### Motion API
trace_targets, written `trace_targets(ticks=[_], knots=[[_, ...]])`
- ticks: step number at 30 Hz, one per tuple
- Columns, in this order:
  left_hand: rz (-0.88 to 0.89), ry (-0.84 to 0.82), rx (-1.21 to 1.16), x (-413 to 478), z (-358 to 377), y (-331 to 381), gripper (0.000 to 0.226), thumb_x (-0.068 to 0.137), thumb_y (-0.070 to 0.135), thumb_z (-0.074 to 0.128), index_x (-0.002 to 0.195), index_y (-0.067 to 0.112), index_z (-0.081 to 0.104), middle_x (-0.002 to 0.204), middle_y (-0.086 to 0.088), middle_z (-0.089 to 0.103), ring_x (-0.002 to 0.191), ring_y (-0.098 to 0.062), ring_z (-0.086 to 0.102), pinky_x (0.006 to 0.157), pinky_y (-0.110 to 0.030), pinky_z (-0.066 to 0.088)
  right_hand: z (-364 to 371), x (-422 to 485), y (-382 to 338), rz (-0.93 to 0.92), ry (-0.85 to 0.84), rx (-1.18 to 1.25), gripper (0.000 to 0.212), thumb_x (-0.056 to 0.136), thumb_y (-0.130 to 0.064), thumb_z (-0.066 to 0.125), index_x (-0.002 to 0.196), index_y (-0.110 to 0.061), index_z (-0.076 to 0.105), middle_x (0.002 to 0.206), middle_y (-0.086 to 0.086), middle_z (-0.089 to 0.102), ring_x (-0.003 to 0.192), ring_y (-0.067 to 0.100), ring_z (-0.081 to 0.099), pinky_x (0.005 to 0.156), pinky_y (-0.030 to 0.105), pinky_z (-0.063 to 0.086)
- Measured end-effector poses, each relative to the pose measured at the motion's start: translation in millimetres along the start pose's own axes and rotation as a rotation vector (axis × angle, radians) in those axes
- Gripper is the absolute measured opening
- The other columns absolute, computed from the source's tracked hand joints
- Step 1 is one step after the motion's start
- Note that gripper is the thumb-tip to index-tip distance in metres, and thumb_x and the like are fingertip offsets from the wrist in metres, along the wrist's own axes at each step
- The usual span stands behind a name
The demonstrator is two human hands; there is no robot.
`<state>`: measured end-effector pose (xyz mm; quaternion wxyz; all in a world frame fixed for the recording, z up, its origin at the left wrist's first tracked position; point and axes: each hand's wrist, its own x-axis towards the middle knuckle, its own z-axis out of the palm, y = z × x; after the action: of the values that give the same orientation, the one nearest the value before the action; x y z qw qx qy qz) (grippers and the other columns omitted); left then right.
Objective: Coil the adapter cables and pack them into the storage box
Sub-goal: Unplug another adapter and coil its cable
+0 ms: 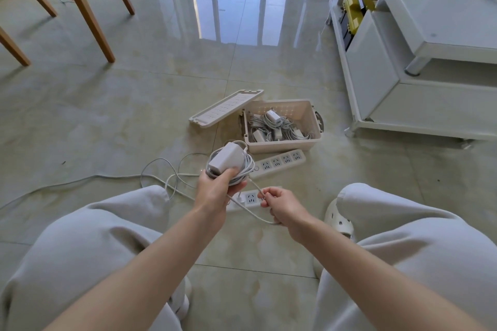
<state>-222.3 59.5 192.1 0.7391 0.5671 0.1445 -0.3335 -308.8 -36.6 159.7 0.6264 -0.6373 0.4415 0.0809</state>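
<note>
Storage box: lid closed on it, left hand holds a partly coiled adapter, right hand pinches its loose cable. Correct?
No. The head view shows the lid off, lying on the floor just left of the storage box, which is open with coiled adapters inside. The rest holds: left hand grips the partly coiled adapter, right hand pinches its loose cable.

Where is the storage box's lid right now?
Head view, centre: the flat beige plastic lid lies on the tiled floor, just left of the open beige storage box.
</note>
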Motion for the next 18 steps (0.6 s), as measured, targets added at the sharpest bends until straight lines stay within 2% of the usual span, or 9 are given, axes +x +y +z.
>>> trace_targets(ticks=[3,5,8,11,15,16,18], knots=[[-0.004,0.022,-0.023,0,2,2,0.037,0.086,-0.005,0.059,0.122,-0.005,0.051,0.091,-0.009,0.064,0.058,-0.008,0.067,0.055,-0.019,0.056,-3,4,-5,-0.023,0.064,-0.021,0.035,0.1,-0.009,0.034,0.071,-0.021,0.051,0.067,-0.006,0.05,0.046,-0.002,0.043,0.046,0.012,0.03],[0.012,0.046,-0.024,1,3,3,0.038,0.085,-0.005,0.06,0.122,-0.004,0.051,0.093,-0.01,0.064,0.056,-0.007,0.067,0.054,-0.019,0.055,-7,5,-9,-0.066,0.115,-0.048,0.036,0.099,-0.008,0.035,0.07,-0.02,0.051,0.066,-0.005,0.049,0.056,0.003,0.041,0.046,0.013,0.031],[0.03,0.094,-0.008,1,4,2,0.041,0.085,-0.004,0.062,0.124,-0.003,0.049,0.105,-0.015,0.063,0.06,-0.009,0.066,0.055,-0.019,0.055,-10,6,-13,-0.128,0.112,-0.084,0.035,0.098,-0.005,0.036,0.07,-0.017,0.052,0.064,-0.006,0.048,0.056,0.004,0.04,0.037,0.006,0.026],[0.044,0.106,0.003,0,5,3,0.04,0.085,-0.004,0.061,0.123,-0.004,0.049,0.107,-0.015,0.062,0.057,-0.008,0.067,0.058,-0.02,0.057,-8,5,-13,-0.117,0.049,-0.176,0.036,0.098,-0.008,0.038,0.068,-0.021,0.053,0.066,-0.004,0.05,0.057,0.006,0.043,0.037,0.008,0.027],[0.104,0.16,0.068,-4,6,1,0.033,0.086,-0.004,0.06,0.115,0.001,0.046,0.096,-0.006,0.06,0.049,-0.005,0.065,0.078,-0.031,0.055,-6,3,-12,-0.131,0.003,-0.338,0.032,0.097,-0.01,0.04,0.072,-0.021,0.055,0.073,-0.001,0.052,0.058,0.009,0.042,0.046,0.017,0.031],[0.11,0.168,0.07,-4,7,1,0.032,0.086,-0.004,0.06,0.114,0.002,0.046,0.096,-0.006,0.059,0.049,-0.005,0.065,0.078,-0.031,0.055,-6,2,-12,-0.131,-0.006,-0.325,0.033,0.098,-0.01,0.04,0.07,-0.022,0.055,0.073,-0.002,0.053,0.057,0.008,0.04,0.045,0.017,0.03],[0.088,0.151,0.04,-2,6,4,0.031,0.085,-0.004,0.06,0.113,0.001,0.048,0.096,-0.008,0.061,0.051,-0.006,0.065,0.07,-0.026,0.058,-5,1,-14,-0.092,-0.047,-0.23,0.035,0.098,-0.012,0.039,0.068,-0.024,0.053,0.072,-0.005,0.053,0.056,0.005,0.039,0.047,0.016,0.029]])
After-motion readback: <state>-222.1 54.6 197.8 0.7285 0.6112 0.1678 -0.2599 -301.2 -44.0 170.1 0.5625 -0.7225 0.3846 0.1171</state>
